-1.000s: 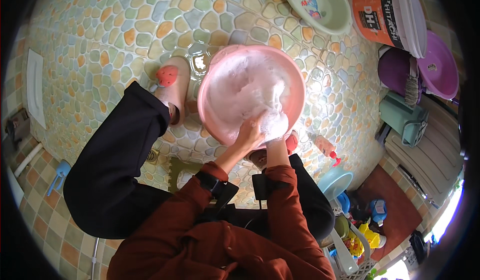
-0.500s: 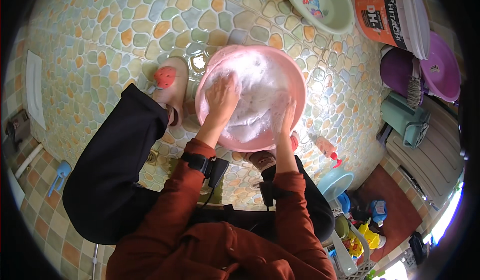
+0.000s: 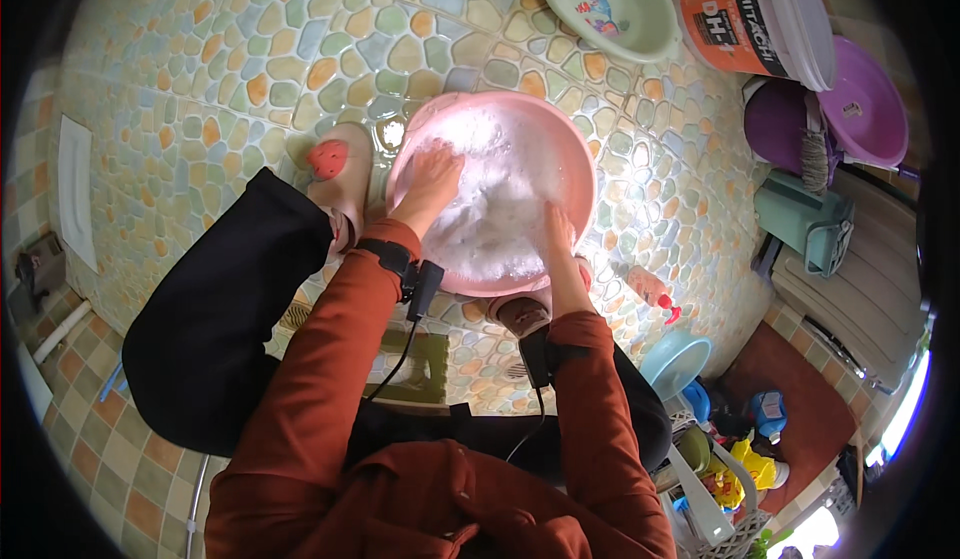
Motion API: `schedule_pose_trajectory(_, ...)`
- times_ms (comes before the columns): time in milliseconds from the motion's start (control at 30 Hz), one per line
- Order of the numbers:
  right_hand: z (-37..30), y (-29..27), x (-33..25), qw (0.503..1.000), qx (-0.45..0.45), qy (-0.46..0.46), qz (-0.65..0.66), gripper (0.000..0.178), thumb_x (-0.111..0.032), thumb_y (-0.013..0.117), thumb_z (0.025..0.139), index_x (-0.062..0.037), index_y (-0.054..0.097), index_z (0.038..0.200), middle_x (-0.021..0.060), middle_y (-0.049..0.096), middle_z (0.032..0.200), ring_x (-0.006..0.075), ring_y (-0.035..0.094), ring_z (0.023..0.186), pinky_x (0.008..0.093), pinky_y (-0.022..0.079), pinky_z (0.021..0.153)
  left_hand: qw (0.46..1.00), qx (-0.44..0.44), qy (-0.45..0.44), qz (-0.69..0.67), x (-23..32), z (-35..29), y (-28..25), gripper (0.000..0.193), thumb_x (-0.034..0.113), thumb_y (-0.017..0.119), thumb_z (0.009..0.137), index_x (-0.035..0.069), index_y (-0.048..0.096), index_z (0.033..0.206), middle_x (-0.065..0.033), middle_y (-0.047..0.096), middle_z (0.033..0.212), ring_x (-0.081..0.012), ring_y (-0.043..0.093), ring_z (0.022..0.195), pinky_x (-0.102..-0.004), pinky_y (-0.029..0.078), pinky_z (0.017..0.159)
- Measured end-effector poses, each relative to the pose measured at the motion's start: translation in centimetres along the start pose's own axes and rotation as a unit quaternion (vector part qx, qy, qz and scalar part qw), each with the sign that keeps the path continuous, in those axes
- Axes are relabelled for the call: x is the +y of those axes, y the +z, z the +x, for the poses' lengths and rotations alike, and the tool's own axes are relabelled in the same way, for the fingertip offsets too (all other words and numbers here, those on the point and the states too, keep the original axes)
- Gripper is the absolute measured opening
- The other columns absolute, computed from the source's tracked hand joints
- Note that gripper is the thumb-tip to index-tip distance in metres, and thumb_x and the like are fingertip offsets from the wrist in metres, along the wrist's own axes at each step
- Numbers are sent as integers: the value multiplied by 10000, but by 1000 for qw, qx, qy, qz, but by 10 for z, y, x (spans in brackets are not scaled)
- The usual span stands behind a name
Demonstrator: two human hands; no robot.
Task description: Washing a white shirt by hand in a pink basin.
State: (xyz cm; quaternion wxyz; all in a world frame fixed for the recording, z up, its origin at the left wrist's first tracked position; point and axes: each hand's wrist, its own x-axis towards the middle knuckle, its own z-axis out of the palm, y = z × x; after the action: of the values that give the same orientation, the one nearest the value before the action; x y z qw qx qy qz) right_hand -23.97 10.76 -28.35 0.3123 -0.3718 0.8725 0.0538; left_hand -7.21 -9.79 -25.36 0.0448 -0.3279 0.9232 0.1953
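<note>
A round pink basin point(image 3: 578, 164) filled with white suds point(image 3: 497, 184) stands on the floor between my feet. At the left part of the basin, my left hand point(image 3: 432, 185) reaches into the foam, back upward; its fingertips sink into the suds, so their grip is hidden. My right hand point(image 3: 560, 239) is inside the right wall, low in the basin, its fingers stretched out and touching the foam. Whatever lies under the suds cannot be made out. Each wrist carries a black strapped device, the left one point(image 3: 396, 262) with a cable.
A pale green basin point(image 3: 640, 44), an orange and white bucket point(image 3: 725, 19) and a purple basin point(image 3: 875, 109) stand at the far right. A pump bottle point(image 3: 650, 287) lies right of the pink basin. Nearer are a light blue bowl point(image 3: 676, 364) and a basket point(image 3: 735, 529). The stone-patterned floor looks wet.
My left hand has moved slightly left, toward the basin's left wall. My right hand has shifted a little left and down. The foam's shape between them has changed.
</note>
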Motion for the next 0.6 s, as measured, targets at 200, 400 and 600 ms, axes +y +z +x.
schedule_pose_trajectory(200,-53,-67,-21,988,129,-59,61,416,-91,596,729,-114,582,1145,187,643,1029,390,596,978,459,445,903,993,-52,97,-38,-6,-17,-51,311,66,567,759,137,650,1050,-121,667,951,-284,650,896,-399,500,745)
schedule_pose_trajectory(400,-94,-151,-43,905,180,-19,386,367,-205,628,758,-82,632,1103,172,663,889,308,651,858,367,497,768,991,-5,6,-134,30,-14,-146,407,122,574,734,163,620,1136,-150,679,923,-312,658,824,-417,495,744)
schedule_pose_trajectory(600,-160,-231,-65,813,265,-83,513,255,-220,632,789,-19,604,943,80,637,825,158,593,743,317,484,693,939,7,131,-317,62,-24,-245,380,151,592,709,75,593,1081,-178,667,929,-355,634,910,-409,494,765)
